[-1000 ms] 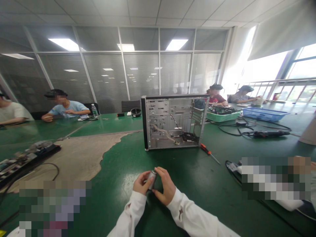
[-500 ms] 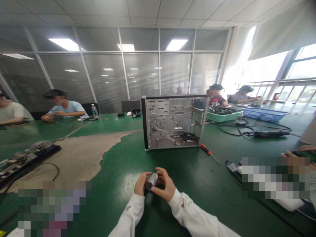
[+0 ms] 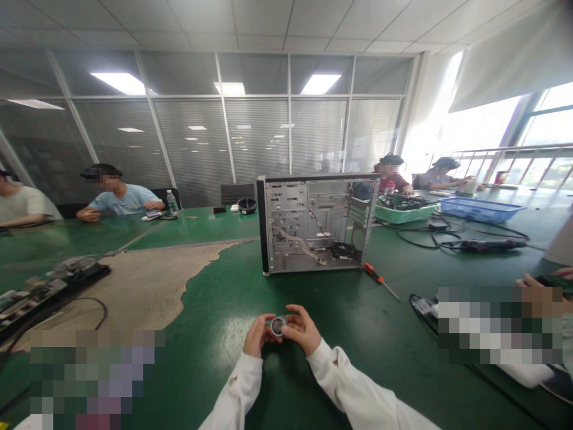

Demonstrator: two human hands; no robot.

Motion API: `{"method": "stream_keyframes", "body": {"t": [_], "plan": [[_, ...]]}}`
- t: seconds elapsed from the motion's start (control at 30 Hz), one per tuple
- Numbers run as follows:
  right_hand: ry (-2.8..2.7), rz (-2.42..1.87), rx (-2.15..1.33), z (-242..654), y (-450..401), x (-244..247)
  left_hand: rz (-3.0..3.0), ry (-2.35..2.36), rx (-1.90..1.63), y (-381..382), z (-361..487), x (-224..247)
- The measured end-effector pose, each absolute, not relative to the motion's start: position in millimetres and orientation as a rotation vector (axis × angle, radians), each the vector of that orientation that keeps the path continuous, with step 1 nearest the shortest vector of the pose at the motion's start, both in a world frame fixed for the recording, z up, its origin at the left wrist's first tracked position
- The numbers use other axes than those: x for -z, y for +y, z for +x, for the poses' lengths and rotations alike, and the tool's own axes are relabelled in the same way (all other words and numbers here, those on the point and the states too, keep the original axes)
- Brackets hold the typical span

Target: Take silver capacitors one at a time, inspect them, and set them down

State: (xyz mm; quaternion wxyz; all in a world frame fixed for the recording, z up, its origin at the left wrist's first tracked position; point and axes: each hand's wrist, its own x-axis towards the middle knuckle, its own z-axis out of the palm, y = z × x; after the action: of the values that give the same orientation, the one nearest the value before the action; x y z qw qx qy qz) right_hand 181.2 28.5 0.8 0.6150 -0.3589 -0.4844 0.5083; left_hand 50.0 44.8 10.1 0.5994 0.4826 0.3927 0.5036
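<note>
Between my two hands, above the near part of the green table, is a small silver-grey cylinder (image 3: 278, 325). Its round end faces me, showing a pale rim and a dark, mottled inside; what is in it is too small to make out. My left hand (image 3: 258, 335) grips it from the left, and my right hand (image 3: 305, 332) has thumb and fingers around its right side. Beyond them an open computer case (image 3: 313, 224) stands upright, with loose cables and a black fan (image 3: 342, 249) inside. A screwdriver (image 3: 380, 280) with a red-and-black handle lies by its right corner.
To the left, a worn bare patch (image 3: 147, 280) marks the green table, beside a tray of electronic parts (image 3: 49, 286). Green (image 3: 405, 213) and blue baskets (image 3: 481, 209), cables and a black tool (image 3: 492, 245) lie at the right. Several other people sit around.
The cylinder has turned in my hands from lying slanted, its side showing, to having its round end towards me. My right fingers have shifted slightly. The case and screwdriver stay put.
</note>
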Motion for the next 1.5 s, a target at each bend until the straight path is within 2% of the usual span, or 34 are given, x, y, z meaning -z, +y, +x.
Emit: {"method": "stream_keyframes", "body": {"t": [0.33, 0.53, 0.87, 1.2, 1.5], "plan": [[-1.664, -1.020, -0.292, 183.6, 2.9, -30.5, 1.778, 1.206, -1.249, 28.5, 59.3, -11.3], [-1.935, -1.014, -0.111, 185.1, -1.9, -32.5, 1.763, 1.222, -1.255, 34.0, 56.2, -5.6], [-1.697, -0.968, -0.324, 185.0, 0.6, -33.2, 1.869, 1.102, -1.469, 32.7, 51.4, -15.7], [-1.661, -0.905, -0.521, 197.1, 11.1, -33.2, 2.044, 1.326, -1.160, 34.6, 51.5, -11.8], [-1.697, -0.974, -0.466, 196.5, 10.4, -47.0, 2.231, 1.189, -1.077, 29.9, 50.4, -26.8]]}}
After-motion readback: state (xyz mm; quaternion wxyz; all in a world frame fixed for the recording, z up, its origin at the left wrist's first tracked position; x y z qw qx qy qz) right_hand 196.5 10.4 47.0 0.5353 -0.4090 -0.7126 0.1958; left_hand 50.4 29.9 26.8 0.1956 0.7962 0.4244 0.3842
